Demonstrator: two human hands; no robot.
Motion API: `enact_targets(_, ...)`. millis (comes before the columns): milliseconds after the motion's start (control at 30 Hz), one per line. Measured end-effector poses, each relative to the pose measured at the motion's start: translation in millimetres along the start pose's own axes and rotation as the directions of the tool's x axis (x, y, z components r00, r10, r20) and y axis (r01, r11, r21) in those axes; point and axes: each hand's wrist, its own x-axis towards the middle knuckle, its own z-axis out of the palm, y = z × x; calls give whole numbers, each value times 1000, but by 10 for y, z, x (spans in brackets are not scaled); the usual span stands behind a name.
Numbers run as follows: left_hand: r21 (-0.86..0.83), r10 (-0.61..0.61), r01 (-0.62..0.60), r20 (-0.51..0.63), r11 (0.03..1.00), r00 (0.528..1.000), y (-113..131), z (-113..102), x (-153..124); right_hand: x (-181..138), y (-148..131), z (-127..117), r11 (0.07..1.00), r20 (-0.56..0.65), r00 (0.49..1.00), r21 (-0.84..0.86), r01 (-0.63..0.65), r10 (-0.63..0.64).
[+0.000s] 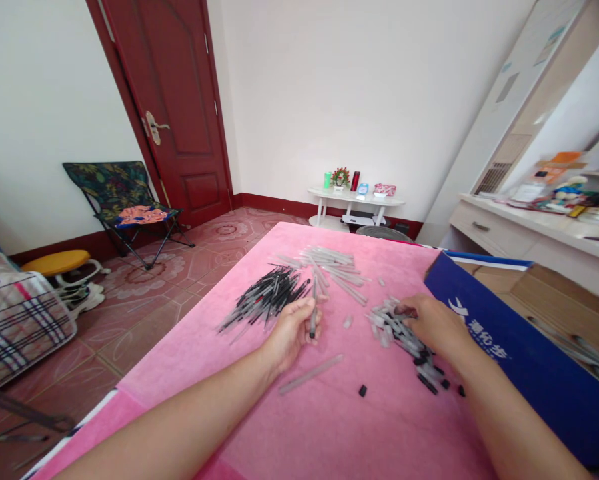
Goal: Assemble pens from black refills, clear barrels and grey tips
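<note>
My left hand [290,328] pinches a pen [313,315] upright between thumb and fingers, its dark end pointing down. Over a heap of clear and black pen caps [390,327], my right hand [433,325] reaches down with curled fingertips; what they grip, if anything, is unclear. Left of the pen lies a pile of dark pen refills [267,297]. Translucent pen barrels [332,257] are spread at the far side. One loose barrel [311,375] rests near my left wrist, a clear cap [348,322] lies between my hands, and a small black piece [362,391] sits closer to me.
The work lies on a table with a pink cloth [299,440]. A blue cardboard box [509,340] stands along its right side, with pen parts inside. Beyond are a white shelf [354,197], a folding chair [124,193], a yellow stool [57,261] and a checked bag [22,317].
</note>
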Motion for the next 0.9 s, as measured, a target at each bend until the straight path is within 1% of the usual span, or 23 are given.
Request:
enact_targets(67,20,2,-2,-4,1000,1000,4,1,-3,3,-26,-16,1000,5,1000,-18,-15,15)
enact_targets(133,43,5,-5,0,999,1000,10,10,-14,1,-69,-57,999,-21,999,-17,-45,44)
enact_targets(200,83,-4,2,27,997,1000,17,26,-32,-10,-139,-115,997,-68,997,67,-38,43)
enact_targets(233,112,-17,12,50,994,999,21,36,-43,-19,-185,-146,988,-87,996,156,-6,20)
enact_targets(267,144,-32,21,73,989,997,24,47,-55,-30,-235,-176,963,-97,995,268,41,-16)
enact_targets(333,211,-55,30,113,977,992,29,66,-75,-54,-340,-223,856,-99,992,503,121,-82)
enact_targets(400,262,-54,16,139,965,989,32,77,-88,-78,-426,-250,742,-80,992,658,128,-100)
enact_targets(467,292,-44,-2,151,957,988,31,78,-90,-96,-480,-257,676,-49,995,731,94,-85)
enact_targets(533,312,-46,-5,157,950,987,28,70,-86,-110,-507,-252,638,-16,997,768,63,-79)
enact_targets(633,340,-61,1,166,941,984,27,56,-80,-125,-528,-242,596,16,994,801,54,-112)
enact_targets(767,365,-72,-2,189,931,979,34,56,-86,-141,-569,-240,596,43,989,801,51,-141)
enact_targets(900,387,-50,-28,191,922,980,38,68,-104,-146,-618,-241,602,32,981,793,92,-191)
